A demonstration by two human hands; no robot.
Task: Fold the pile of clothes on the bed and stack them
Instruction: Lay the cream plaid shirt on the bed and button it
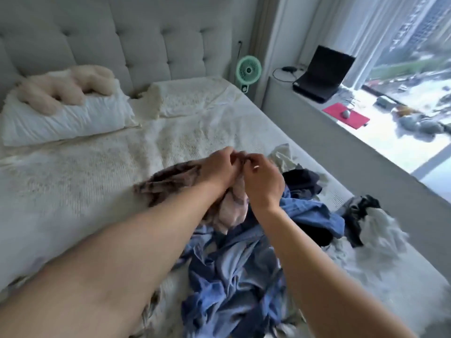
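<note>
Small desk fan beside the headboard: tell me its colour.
Mint green, white at the hub; the small desk fan shows best in the head view.

Both arms outstretched, left hand [220, 167] and right hand [262, 178] pinching together

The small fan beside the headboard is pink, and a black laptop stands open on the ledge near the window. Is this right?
Not quite. The head view shows that the small fan beside the headboard is mint green, not pink. The rest holds: a black laptop stands open on the ledge near the window.
</note>
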